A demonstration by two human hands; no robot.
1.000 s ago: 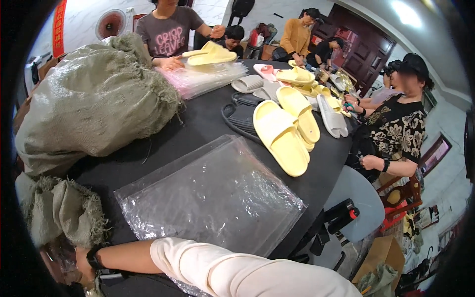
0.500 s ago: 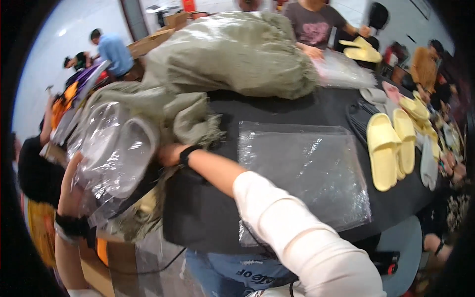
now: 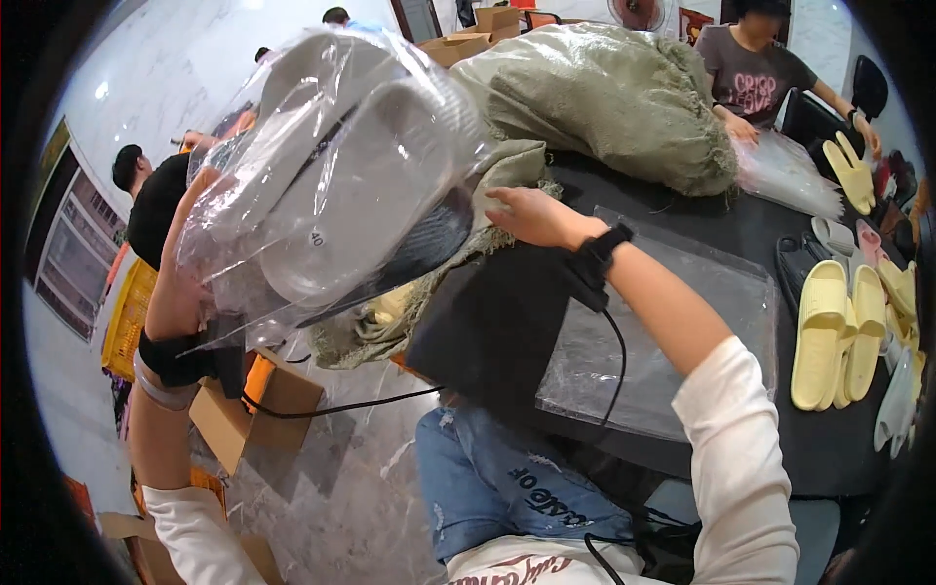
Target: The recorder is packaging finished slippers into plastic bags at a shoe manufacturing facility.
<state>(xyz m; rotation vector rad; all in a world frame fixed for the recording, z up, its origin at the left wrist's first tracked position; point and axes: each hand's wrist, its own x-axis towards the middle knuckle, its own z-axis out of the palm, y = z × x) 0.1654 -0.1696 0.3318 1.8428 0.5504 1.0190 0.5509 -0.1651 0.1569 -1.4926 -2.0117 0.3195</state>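
Note:
A clear plastic bag holding a pair of grey slippers (image 3: 366,185) is raised at the left, with my left hand (image 3: 180,283) gripping its left side. Some of that hand's fingers are hidden behind the plastic. Under the grey pair shows a dark ribbed slipper (image 3: 434,239); whether it is in the same bag I cannot tell. My right hand (image 3: 536,216) is to the right of the bag, apart from it, fingers stretched toward the edge of a woven sack, holding nothing I can see. An unfilled clear plastic bag (image 3: 673,341) lies flat on the black table, beneath my right forearm.
A bulging olive woven sack (image 3: 595,97) lies across the table's far side. Yellow slippers (image 3: 822,327) and other pairs line the right edge. Across the table, a person (image 3: 756,73) touches a stack of clear bags (image 3: 790,175). A cardboard box (image 3: 255,405) stands on the floor.
The bagged grey slippers have risen and come closer, moving right with my left hand. My right hand has come away from beside the sack and bag. The view has swung left.

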